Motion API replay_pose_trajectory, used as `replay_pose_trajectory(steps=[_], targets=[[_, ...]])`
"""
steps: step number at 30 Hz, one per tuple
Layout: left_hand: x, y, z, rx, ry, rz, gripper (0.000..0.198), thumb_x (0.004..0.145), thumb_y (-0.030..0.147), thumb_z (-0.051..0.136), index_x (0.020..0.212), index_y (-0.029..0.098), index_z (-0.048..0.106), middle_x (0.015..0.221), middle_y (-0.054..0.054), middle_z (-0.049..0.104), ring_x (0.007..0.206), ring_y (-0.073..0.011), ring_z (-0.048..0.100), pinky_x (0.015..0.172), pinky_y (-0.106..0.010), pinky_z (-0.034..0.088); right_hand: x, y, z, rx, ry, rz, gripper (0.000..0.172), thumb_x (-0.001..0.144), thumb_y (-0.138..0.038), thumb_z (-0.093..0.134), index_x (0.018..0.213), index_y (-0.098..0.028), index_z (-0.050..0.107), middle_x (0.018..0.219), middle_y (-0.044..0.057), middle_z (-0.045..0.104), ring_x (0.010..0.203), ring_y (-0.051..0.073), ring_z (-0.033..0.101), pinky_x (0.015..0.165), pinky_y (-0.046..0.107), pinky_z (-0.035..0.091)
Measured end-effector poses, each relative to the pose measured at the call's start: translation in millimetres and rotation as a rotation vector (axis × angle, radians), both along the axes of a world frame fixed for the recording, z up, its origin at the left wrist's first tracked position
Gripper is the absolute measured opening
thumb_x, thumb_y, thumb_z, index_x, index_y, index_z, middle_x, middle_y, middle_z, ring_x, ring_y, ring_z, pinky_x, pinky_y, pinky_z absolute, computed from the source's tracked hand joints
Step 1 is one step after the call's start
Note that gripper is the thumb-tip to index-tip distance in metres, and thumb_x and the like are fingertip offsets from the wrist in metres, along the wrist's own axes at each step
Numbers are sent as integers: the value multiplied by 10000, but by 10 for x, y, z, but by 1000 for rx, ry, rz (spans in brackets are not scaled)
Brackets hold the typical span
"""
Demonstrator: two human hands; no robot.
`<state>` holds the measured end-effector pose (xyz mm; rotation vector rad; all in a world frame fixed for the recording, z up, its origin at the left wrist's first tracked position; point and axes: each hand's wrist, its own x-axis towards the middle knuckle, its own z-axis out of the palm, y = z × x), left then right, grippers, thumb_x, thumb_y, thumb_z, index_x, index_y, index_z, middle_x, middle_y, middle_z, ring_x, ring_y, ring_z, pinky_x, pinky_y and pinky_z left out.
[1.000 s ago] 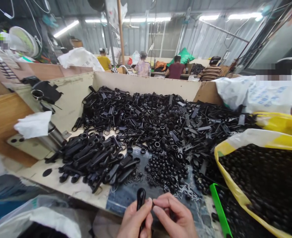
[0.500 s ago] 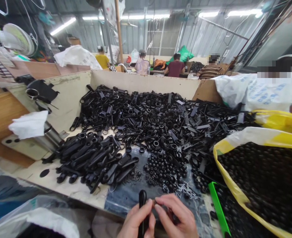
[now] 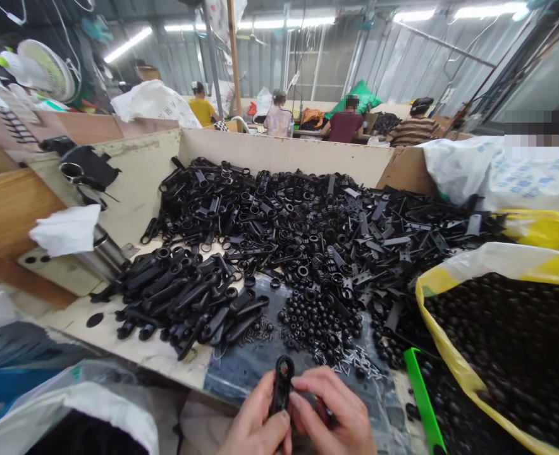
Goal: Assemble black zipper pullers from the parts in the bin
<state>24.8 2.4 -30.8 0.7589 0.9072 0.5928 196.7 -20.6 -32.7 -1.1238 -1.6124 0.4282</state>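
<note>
Near the bottom centre, my left hand (image 3: 259, 420) is wrapped round a long black plastic part (image 3: 283, 379), its ring-shaped end pointing up and its open side facing me. My right hand (image 3: 334, 411) is beside it, thumb and fingers drawn together at the part's right edge; whatever they pinch is too small to make out. Just beyond the hands lie black beads (image 3: 315, 316), silver screws (image 3: 350, 360) and small dark screws (image 3: 260, 330) on a dark sheet (image 3: 227, 373). Assembled-looking black handles (image 3: 165, 291) are piled to the left.
A large heap of black parts (image 3: 279, 215) fills the tray's back. At right stand a yellow-white bag (image 3: 450, 316) of black pieces and a green strip (image 3: 424, 398). A metal cylinder (image 3: 104, 253) with a white cloth (image 3: 68, 230) is at left. Several people sit beyond.
My left hand has turned the black part so its hollow side and ring hole show. The right fingertips have moved against its edge. The view has shifted slightly.
</note>
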Motion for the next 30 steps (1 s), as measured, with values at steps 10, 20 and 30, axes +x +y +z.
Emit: replay_pose_trajectory(steps=[10, 20, 30], targets=[[-31, -73, -192, 144, 103, 45, 600, 810, 433, 719, 1342, 165, 644, 889, -52, 740, 667, -152, 615, 675, -285, 502, -37, -13, -97, -118, 27, -21, 142, 960, -150, 676, 1042, -254, 727, 889, 14, 731, 655, 144, 696, 580, 202, 548], [-96, -183, -358, 209, 433, 185, 629, 795, 449, 718, 1373, 206, 668, 1354, -133, 721, 1300, -284, 627, 1093, -312, 480, -63, -36, -77, -6, -53, 36, 204, 1012, -101, 586, 1151, -211, 689, 747, -1, 688, 572, 132, 668, 541, 194, 544], [-47, -130, -358, 241, 467, 240, 661, 784, 654, 742, 1237, 172, 734, 700, -21, 701, 589, -175, 612, 588, -259, 524, 7, -58, 52, 199, -618, -87, 352, 1093, -199, 403, 1094, -148, 751, 685, 39, 729, 500, 140, 714, 467, 189, 539]])
